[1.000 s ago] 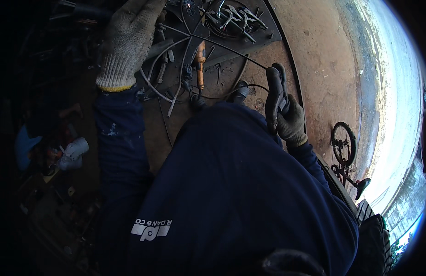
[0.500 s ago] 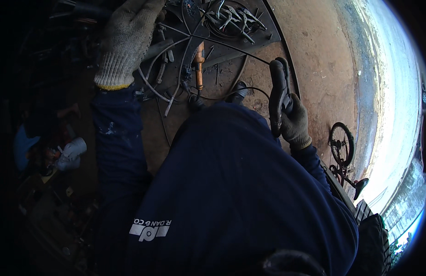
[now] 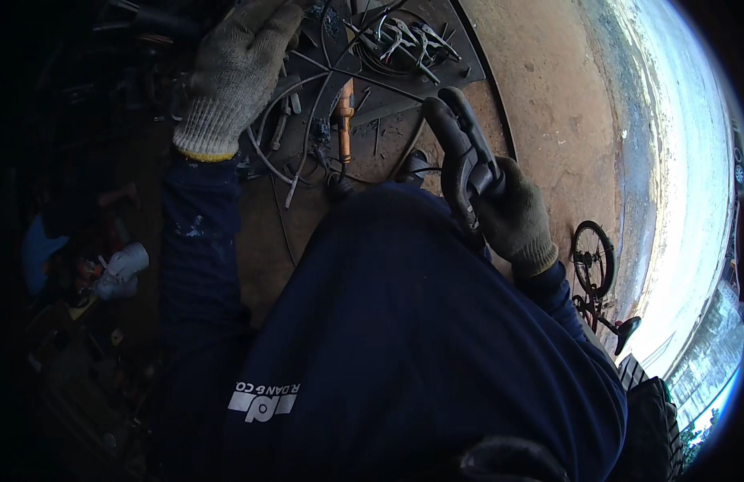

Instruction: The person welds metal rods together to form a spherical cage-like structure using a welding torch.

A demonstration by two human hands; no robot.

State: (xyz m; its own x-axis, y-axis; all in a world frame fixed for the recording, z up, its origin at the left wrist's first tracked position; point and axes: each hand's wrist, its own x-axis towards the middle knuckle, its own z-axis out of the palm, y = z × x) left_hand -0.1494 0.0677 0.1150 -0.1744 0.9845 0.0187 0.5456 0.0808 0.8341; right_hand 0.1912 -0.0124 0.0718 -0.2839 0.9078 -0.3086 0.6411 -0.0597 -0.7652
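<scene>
Now the black tool (image 3: 459, 165) leans further left, right hand (image 3: 517, 217) wrapped round it; left hand's grip (image 3: 239, 80) unclear.

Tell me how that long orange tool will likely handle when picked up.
The orange tool looks straight and solid, so it should stay stiff. Its rounded handle might roll slightly if pushed. A dark cable seems to join its lower end and would probably drag.

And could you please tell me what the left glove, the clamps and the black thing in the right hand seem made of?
Left glove: knitted fabric, matte, with ribbing. Clamps: probably bare metal, given their silvery glints. Black thing in the right hand: likely plastic, smooth with a dull sheen, though rubber is possible.
</scene>
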